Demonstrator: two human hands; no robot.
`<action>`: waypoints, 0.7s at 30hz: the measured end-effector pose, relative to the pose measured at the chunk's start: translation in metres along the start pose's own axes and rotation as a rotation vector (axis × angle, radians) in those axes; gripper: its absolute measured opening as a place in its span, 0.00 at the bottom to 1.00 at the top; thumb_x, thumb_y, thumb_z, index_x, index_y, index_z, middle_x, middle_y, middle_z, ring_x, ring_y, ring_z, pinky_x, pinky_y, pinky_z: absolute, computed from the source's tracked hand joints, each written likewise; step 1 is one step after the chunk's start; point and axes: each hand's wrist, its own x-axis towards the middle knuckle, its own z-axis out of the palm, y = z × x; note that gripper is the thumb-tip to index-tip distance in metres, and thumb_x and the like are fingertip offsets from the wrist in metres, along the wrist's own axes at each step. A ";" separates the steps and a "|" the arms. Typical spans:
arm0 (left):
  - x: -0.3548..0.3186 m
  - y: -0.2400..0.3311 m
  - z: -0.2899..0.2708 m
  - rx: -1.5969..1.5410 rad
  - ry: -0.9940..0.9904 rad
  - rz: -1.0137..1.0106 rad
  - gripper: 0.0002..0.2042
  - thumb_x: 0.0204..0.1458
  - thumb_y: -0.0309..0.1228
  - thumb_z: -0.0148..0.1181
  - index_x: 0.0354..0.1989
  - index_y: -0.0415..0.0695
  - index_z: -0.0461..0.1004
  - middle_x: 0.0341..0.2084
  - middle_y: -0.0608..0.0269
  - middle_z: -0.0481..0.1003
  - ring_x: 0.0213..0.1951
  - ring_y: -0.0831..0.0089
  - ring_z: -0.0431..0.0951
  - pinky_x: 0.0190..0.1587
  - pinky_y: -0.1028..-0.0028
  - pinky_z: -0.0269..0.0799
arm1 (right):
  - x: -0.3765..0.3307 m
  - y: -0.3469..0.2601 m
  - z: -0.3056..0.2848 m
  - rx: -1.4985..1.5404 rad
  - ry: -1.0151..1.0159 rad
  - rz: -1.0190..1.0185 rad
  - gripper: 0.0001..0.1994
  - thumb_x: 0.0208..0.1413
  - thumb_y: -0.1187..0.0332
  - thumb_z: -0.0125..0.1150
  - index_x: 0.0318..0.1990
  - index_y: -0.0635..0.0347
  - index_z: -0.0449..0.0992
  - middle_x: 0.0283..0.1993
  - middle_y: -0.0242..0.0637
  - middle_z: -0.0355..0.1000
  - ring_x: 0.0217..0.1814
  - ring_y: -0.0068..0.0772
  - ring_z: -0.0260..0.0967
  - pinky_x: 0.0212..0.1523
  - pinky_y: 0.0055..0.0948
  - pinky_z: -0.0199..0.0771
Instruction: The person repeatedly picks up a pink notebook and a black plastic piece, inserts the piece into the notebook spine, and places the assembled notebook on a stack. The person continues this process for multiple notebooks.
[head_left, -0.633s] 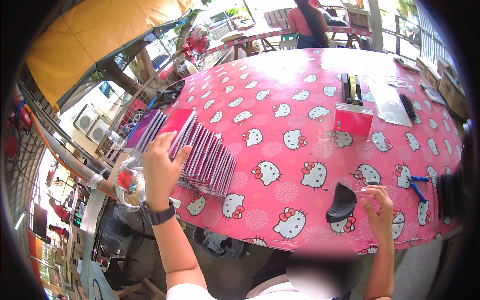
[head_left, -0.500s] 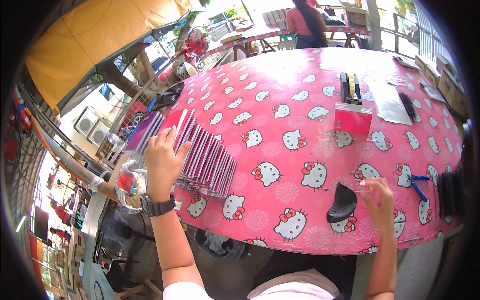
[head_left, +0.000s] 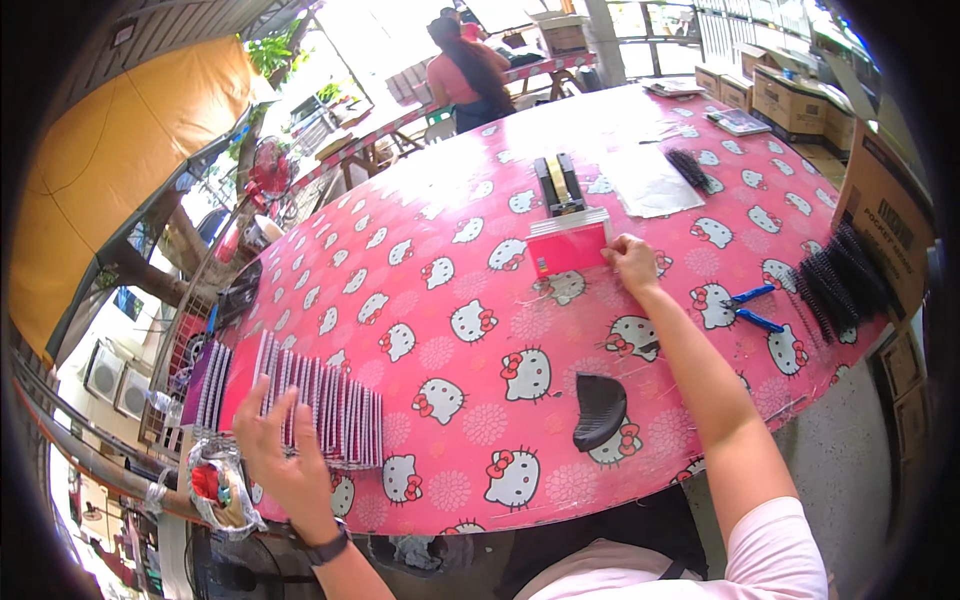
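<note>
table [head_left: 620, 130]: round-edged, under a pink cloth with a cartoon-cat print; fills the middle of the view, its far edge washed out by glare, its near edge at 6 o'clock.

boxes [head_left: 885, 215]: brown cardboard, at 3 o'clock, cut off by the dark rim of the view.

person [head_left: 462, 72]: at 12 o'clock beyond the table, back turned, pink top; lower body hidden by the table edge.

notebooks [head_left: 330, 410]: a fanned row of spiral-bound books at 8 o'clock on the table's left end, pink and purple covers, overlapping so that only spines and edges show; count cannot be told.

left hand [head_left: 280, 455]: at 7 o'clock, fingers spread loose over the near end of the notebooks, resting on them rather than gripping; a dark watch on the wrist.

right hand [head_left: 632, 262]: at 1 o'clock from centre, arm stretched across the table, fingers curled on the right edge of the pink stack [head_left: 568, 248]; whether it pinches the top sheet or merely touches cannot be told.

pink stack: flat, just below a black block [head_left: 558, 182] at 12 o'clock.

combs [head_left: 838, 275]: black binding spines heaped at 3 o'clock, partly blurred.

black cap [head_left: 600, 412]: curved, at 5 o'clock.

pliers [head_left: 748, 308]: blue-handled, between the arm and the combs.
</note>
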 end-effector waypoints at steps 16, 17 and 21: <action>-0.062 0.102 0.051 -0.684 -0.149 -0.152 0.19 0.47 0.28 0.65 0.49 0.44 0.73 0.48 0.56 0.73 0.50 0.62 0.71 0.51 0.64 0.67 | -0.032 -0.015 -0.049 0.091 0.117 -0.131 0.14 0.45 0.67 0.72 0.29 0.61 0.69 0.22 0.33 0.69 0.25 0.27 0.67 0.27 0.30 0.66; -0.069 0.103 0.053 -0.730 -0.151 -0.245 0.22 0.47 0.28 0.66 0.52 0.43 0.71 0.48 0.56 0.73 0.51 0.63 0.71 0.51 0.64 0.67 | -0.057 -0.032 -0.058 0.232 0.007 -0.140 0.13 0.46 0.68 0.71 0.28 0.61 0.68 0.21 0.31 0.66 0.23 0.22 0.64 0.25 0.27 0.65; -0.084 0.135 0.082 -1.271 -0.263 -0.710 0.25 0.46 0.23 0.68 0.54 0.40 0.68 0.49 0.56 0.73 0.52 0.64 0.71 0.53 0.64 0.67 | -0.200 -0.095 -0.076 0.285 -0.248 -0.243 0.10 0.50 0.72 0.68 0.29 0.60 0.68 0.20 0.25 0.64 0.23 0.15 0.60 0.24 0.23 0.63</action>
